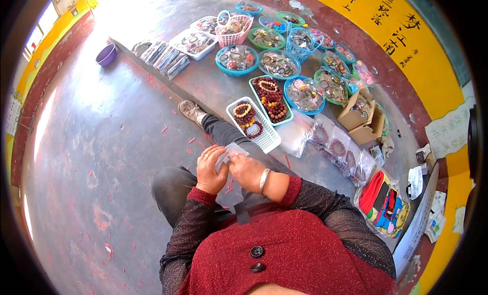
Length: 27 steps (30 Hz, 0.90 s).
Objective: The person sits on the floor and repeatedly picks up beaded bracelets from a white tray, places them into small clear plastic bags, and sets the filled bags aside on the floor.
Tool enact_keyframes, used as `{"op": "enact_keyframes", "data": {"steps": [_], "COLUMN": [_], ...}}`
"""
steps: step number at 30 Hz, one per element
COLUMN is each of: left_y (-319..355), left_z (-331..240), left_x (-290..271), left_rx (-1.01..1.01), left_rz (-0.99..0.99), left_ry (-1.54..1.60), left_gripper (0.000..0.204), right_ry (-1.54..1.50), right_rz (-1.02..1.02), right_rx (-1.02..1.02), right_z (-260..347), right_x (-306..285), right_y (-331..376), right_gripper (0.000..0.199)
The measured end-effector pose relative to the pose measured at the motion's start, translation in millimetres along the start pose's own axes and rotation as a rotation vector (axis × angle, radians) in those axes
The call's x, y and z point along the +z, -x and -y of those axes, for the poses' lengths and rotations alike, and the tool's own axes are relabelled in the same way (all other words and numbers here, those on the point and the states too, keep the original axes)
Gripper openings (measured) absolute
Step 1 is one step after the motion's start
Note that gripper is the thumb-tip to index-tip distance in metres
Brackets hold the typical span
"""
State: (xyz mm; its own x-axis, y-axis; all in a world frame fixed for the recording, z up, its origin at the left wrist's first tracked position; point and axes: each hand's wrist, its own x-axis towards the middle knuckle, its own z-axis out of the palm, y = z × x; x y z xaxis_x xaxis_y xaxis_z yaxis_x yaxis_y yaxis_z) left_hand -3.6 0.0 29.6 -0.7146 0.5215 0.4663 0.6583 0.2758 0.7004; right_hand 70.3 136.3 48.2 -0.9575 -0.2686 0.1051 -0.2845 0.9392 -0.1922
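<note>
Above my lap, my left hand [210,171] and my right hand [247,172] are close together, fingers closed on a small clear plastic bag [235,149]. What the bag holds, if anything, I cannot make out. A silvery bangle [264,180] circles my right wrist. Just beyond my hands stands a white perforated basket [271,141] with bead bracelets [244,112] in dark red and yellow. Beside it, a pale green basket [286,120] is filled with more dark red bead bracelets [270,97]. Flat clear bags [295,136] lie to the right of the white basket.
Bagged bracelets [338,148] lie to the right, near cardboard boxes [367,132]. Several round baskets of packaged items, including a blue basket [311,111], stand farther back. A step edge [175,88] crosses the floor near my foot. A purple basin [106,55] stands far left.
</note>
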Motion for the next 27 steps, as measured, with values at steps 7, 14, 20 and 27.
{"op": "enact_keyframes", "data": {"steps": [7,14,20,27], "left_y": [6,7,5,4], "left_z": [15,17,7,21], "left_x": [2,4,8,8], "left_rx": [-0.173,-0.277,-0.256,-0.279], "left_rz": [-0.081,-0.054,-0.075,-0.156], "left_ry": [-0.099,-0.029,0.007,0.009], "left_gripper": [0.017,0.017,0.018,0.015], "right_ry": [0.025,0.009,-0.081,-0.156], "right_rz": [0.288,0.17,0.048,-0.242], "right_rx": [-0.075,-0.096,0.023,-0.195], "right_z": [2,7,-3,-7], "right_x": [6,-30,-17,-2], "right_y": [7,4,8,7], "right_gripper": [0.02,0.025,0.029,0.022]}}
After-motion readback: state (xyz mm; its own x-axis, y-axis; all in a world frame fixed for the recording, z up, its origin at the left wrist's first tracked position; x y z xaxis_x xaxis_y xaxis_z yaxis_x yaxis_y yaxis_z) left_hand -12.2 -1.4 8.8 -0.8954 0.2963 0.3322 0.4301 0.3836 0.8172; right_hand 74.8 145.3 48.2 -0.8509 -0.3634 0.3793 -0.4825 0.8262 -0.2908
